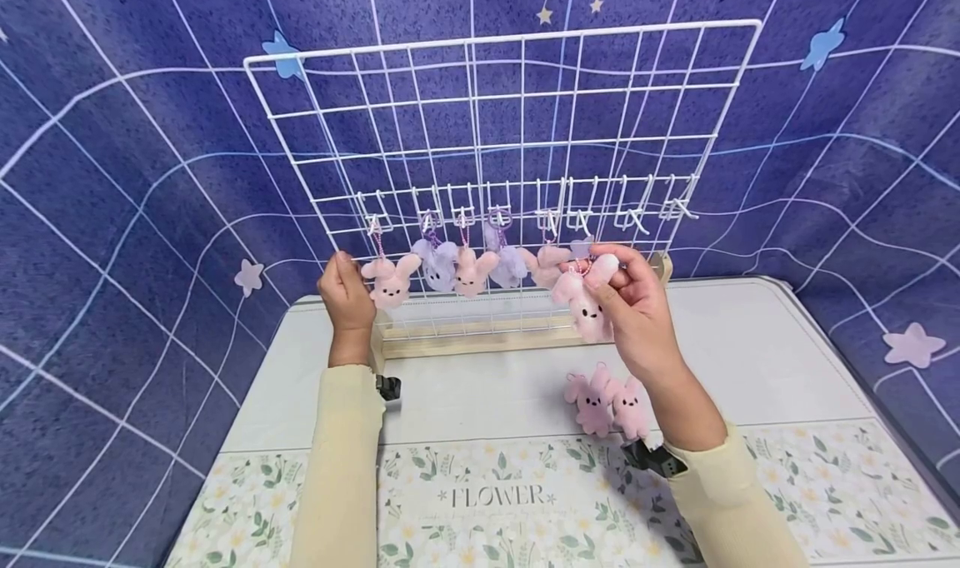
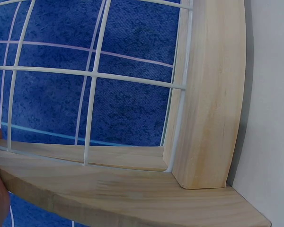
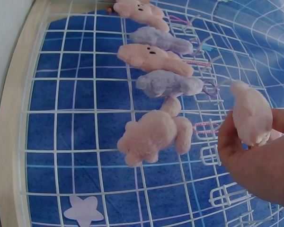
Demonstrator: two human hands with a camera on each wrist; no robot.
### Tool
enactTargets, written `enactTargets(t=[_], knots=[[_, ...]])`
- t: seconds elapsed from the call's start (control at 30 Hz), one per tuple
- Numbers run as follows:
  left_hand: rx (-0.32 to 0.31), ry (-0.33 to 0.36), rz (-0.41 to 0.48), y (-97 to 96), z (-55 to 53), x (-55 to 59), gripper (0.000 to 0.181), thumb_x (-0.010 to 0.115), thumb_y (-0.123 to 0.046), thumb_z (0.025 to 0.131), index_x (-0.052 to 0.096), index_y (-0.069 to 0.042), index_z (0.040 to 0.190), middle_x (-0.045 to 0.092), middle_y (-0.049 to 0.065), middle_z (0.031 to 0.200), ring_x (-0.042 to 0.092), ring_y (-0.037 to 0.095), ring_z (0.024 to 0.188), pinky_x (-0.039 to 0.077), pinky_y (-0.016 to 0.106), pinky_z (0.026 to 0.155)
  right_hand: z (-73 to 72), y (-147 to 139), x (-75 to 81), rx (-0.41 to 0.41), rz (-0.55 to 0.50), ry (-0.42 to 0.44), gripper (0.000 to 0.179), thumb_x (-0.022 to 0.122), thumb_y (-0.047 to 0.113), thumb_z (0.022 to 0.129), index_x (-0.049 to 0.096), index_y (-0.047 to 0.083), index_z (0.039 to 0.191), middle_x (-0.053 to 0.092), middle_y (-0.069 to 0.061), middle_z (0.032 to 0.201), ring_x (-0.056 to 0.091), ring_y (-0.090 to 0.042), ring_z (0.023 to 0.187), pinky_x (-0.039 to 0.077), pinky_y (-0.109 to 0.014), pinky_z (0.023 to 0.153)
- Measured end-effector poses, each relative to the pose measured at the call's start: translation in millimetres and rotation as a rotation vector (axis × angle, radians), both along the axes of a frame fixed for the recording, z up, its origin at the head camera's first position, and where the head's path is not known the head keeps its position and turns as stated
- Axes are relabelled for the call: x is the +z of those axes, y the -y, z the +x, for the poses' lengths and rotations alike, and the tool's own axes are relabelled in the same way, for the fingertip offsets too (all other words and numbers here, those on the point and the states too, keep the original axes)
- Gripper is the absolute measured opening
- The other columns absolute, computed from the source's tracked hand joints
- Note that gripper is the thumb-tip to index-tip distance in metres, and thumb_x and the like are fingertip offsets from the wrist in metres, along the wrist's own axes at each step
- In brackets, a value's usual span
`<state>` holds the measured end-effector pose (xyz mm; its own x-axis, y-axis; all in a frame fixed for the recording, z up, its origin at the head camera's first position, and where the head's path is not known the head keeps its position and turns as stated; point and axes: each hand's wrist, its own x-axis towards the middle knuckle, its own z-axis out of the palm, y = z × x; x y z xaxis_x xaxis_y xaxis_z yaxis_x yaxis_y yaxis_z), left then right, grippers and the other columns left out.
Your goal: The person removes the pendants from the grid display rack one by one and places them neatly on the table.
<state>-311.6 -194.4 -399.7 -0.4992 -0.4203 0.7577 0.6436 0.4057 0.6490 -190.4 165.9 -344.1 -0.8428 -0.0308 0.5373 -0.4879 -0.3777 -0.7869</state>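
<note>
My right hand (image 1: 637,301) pinches a pink plush bunny keychain (image 1: 590,314) by its ears and pink chain, in front of a white wire grid rack (image 1: 495,99). In the right wrist view, the same bunny (image 3: 251,115) sits between thumb and fingers. Beside it on the rack's hooks hang a pink bunny (image 1: 549,264) and a purple bunny (image 1: 510,266). Further left are another pink bunny (image 1: 472,272), a purple one (image 1: 437,266) and a pink one (image 1: 390,281). My left hand (image 1: 347,297) grips the rack's wooden frame (image 2: 213,94) at its left side.
Two pink bunny keychains (image 1: 611,406) lie on the white table (image 1: 480,393), close to my right wrist. Bare hooks (image 1: 632,218) stick out at the right of the row. A flower-printed mat (image 1: 487,518) covers the near edge; a dark blue curtain (image 1: 112,260) hangs behind.
</note>
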Motion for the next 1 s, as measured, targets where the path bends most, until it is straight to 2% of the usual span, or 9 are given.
enactTargets(t=[0.17, 0.37, 0.47, 0.6, 0.7, 0.87, 1.0], knots=[[-0.005, -0.008, 0.000, -1.0, 1.7, 2.5, 0.038, 0.041, 0.003, 0.107, 0.043, 0.014, 0.071, 0.040, -0.022, 0.062, 0.036, -0.013, 0.055, 0.027, 0.011, 0.056, -0.4, 1.0, -3.4, -0.038, 0.065, 0.077, 0.042, 0.054, -0.018, 0.098, 0.062, 0.013, 0.124, 0.079, 0.006, 0.103, 0.074, -0.004, 0.090, 0.060, -0.017, 0.073], [-0.017, -0.002, 0.003, -2.0, 2.4, 2.9, 0.038, 0.041, 0.002, 0.108, 0.043, 0.014, 0.072, 0.039, -0.023, 0.061, 0.035, -0.013, 0.054, 0.026, 0.011, 0.056, 0.4, 0.7, -7.7, -0.084, 0.201, 0.139, 0.036, 0.066, -0.016, 0.091, 0.064, 0.012, 0.114, 0.074, 0.011, 0.089, 0.064, -0.001, 0.075, 0.053, -0.015, 0.063], [-0.013, 0.001, 0.003, -1.9, 2.5, 2.8, 0.038, 0.041, 0.002, 0.108, 0.043, 0.013, 0.072, 0.038, -0.024, 0.061, 0.035, -0.013, 0.054, 0.026, 0.010, 0.056, -0.1, -0.8, -8.5, -0.086, 0.261, 0.152, 0.032, 0.072, -0.014, 0.089, 0.065, 0.009, 0.109, 0.071, 0.011, 0.083, 0.058, -0.002, 0.069, 0.048, -0.016, 0.058], [-0.005, 0.004, 0.004, -1.9, 3.1, 3.0, 0.038, 0.041, 0.001, 0.107, 0.043, 0.013, 0.071, 0.039, -0.024, 0.061, 0.035, -0.014, 0.054, 0.026, 0.010, 0.056, -1.9, -3.1, -10.9, -0.063, 0.331, 0.163, 0.026, 0.077, -0.010, 0.088, 0.064, 0.000, 0.107, 0.071, 0.008, 0.083, 0.053, -0.003, 0.062, 0.043, -0.017, 0.053], [-0.004, 0.004, 0.004, -2.2, 3.4, 3.0, 0.038, 0.041, 0.002, 0.107, 0.044, 0.014, 0.071, 0.039, -0.022, 0.062, 0.035, -0.013, 0.055, 0.026, 0.010, 0.056, -4.1, -4.0, -13.2, -0.049, 0.405, 0.184, 0.024, 0.077, -0.009, 0.088, 0.062, -0.005, 0.106, 0.072, 0.007, 0.087, 0.056, -0.003, 0.063, 0.046, -0.018, 0.055], [0.000, -0.003, 0.006, -1.9, 3.1, 2.6, 0.038, 0.041, 0.002, 0.107, 0.043, 0.014, 0.071, 0.039, -0.021, 0.062, 0.035, -0.013, 0.055, 0.026, 0.011, 0.057, -7.2, -3.7, -16.0, -0.041, 0.557, 0.240, 0.021, 0.078, -0.007, 0.088, 0.063, -0.004, 0.103, 0.071, 0.007, 0.090, 0.062, -0.005, 0.069, 0.053, -0.020, 0.061], [0.001, -0.009, 0.004, -2.0, 2.3, 2.6, 0.038, 0.042, 0.001, 0.107, 0.043, 0.014, 0.071, 0.039, -0.022, 0.063, 0.036, -0.013, 0.056, 0.027, 0.011, 0.057, -8.1, -2.7, -17.7, -0.032, 0.604, 0.255, 0.021, 0.081, -0.004, 0.086, 0.065, -0.004, 0.101, 0.072, 0.004, 0.091, 0.062, -0.007, 0.067, 0.052, -0.020, 0.060]])
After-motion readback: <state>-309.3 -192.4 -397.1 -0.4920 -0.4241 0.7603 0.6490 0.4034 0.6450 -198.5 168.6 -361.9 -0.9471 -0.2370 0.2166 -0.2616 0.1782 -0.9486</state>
